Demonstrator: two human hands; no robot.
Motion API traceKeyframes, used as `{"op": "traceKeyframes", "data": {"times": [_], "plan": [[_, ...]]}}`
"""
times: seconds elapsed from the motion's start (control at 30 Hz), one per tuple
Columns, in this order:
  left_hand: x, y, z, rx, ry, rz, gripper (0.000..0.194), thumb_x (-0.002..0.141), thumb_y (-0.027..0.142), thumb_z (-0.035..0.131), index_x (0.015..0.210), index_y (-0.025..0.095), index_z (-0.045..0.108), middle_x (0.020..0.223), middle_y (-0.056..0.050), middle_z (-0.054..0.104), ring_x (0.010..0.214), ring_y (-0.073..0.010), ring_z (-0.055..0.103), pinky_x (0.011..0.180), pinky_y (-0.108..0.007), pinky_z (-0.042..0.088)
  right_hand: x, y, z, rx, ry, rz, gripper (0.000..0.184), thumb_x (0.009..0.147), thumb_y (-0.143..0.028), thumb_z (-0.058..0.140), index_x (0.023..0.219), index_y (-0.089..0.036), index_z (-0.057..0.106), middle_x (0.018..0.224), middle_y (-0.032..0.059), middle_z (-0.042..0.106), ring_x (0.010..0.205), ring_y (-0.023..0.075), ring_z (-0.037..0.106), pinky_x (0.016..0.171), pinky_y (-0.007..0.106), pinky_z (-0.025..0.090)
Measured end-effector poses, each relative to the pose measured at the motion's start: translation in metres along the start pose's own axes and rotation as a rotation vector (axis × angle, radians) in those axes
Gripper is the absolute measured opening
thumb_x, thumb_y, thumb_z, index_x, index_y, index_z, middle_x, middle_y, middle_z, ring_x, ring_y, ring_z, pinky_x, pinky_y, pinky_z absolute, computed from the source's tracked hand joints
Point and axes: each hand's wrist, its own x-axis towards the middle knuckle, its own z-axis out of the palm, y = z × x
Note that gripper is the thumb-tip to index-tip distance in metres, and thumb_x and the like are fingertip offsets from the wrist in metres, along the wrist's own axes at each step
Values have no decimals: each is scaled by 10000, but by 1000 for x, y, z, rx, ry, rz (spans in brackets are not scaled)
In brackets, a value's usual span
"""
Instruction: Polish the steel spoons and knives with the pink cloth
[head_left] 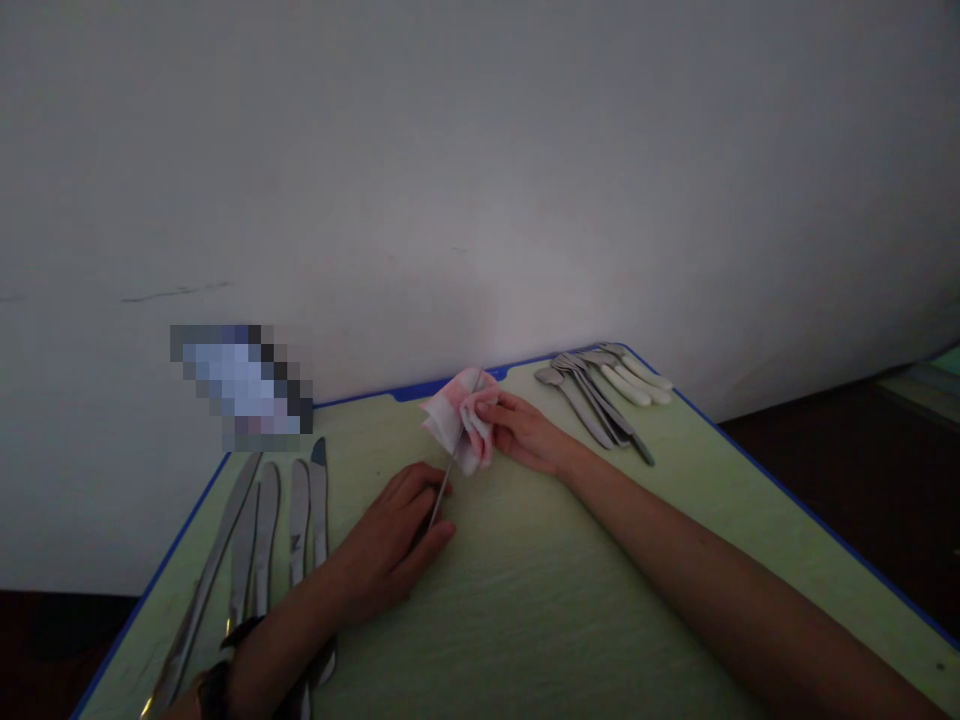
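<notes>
My left hand (pixel 401 530) is closed around the lower end of a slim metal piece of cutlery (pixel 443 485), seen nearly edge-on and slanting up to the right. Its kind cannot be told. A crumpled pink and white cloth (pixel 450 422) wraps its upper part, and a thin tip shows above the folds. The cloth is pinched in the fingers of my right hand (pixel 521 430). Both hands are above the middle of the pale green table (pixel 525 580).
Several table knives (pixel 262 530) lie at the left, partly hidden by my left forearm. Several spoons and forks (pixel 592 400) lie at the far right, some white-handled. A blurred-out object (pixel 240 385) stands at the far left corner. A wall (pixel 480 200) borders the table's blue back edge.
</notes>
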Motion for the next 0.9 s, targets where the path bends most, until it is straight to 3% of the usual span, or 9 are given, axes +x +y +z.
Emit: {"op": "traceKeyframes", "data": {"times": [0.7, 0.9], "plan": [[1, -1, 0, 0, -1, 19, 134, 861, 241, 496, 751, 167, 481, 1105, -105, 475, 1047, -228, 442, 916, -379, 412, 9, 7, -3, 97, 217, -47, 158, 671, -249, 725, 747, -143, 636, 698, -20, 639, 652, 84, 548, 645, 200, 446], [2, -1, -1, 10, 1, 39, 124, 893, 259, 462, 827, 167, 513, 1097, -102, 482, 1053, -226, 434, 940, -392, 397, 8, 5, -3, 92, 194, -11, 124, 687, -231, 699, 733, -137, 633, 682, -17, 640, 645, 87, 556, 643, 202, 444]]}}
